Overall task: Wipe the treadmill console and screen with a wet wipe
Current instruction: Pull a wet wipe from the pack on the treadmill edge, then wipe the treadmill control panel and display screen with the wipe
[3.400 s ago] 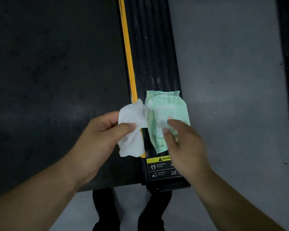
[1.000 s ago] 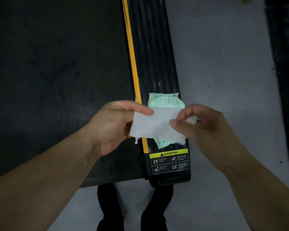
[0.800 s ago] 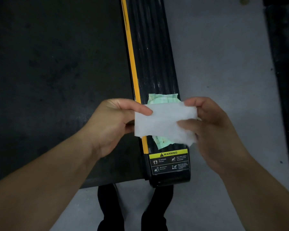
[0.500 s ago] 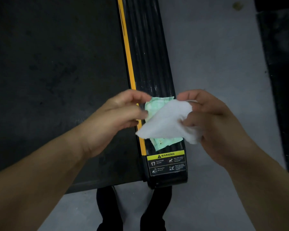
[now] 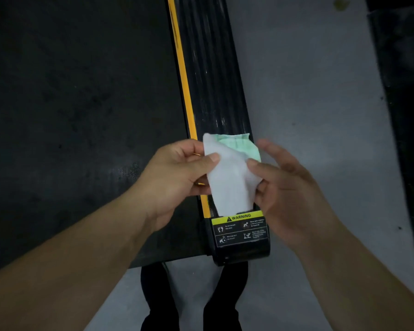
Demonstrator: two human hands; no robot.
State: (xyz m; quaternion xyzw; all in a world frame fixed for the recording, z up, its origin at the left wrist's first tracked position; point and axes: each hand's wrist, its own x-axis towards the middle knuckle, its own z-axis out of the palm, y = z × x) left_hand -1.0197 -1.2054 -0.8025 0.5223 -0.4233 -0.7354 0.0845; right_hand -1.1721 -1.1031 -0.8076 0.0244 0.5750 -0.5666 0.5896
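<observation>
A white wet wipe (image 5: pixel 230 177) hangs folded between both hands above the rear end of the treadmill's black side rail (image 5: pixel 215 87). My left hand (image 5: pixel 177 170) pinches its upper left edge between thumb and fingers. My right hand (image 5: pixel 287 185) pinches its right edge with thumb and lower fingers while the upper fingers are spread. A green pack of wipes (image 5: pixel 243 145) lies on the rail, mostly hidden behind the wipe. The console and screen are out of view.
The dark running belt (image 5: pixel 81 111) fills the left, edged by a yellow stripe (image 5: pixel 182 75). A yellow warning label (image 5: pixel 240 226) marks the rail's end. Grey floor (image 5: pixel 308 91) lies to the right, with a dark strip at the far right. My dark-trousered legs (image 5: pixel 191 302) stand below.
After pulling the wipe from the pack, both hands spread it flat, then brought it together. It now hangs folded lengthwise, and my right fingers have loosened.
</observation>
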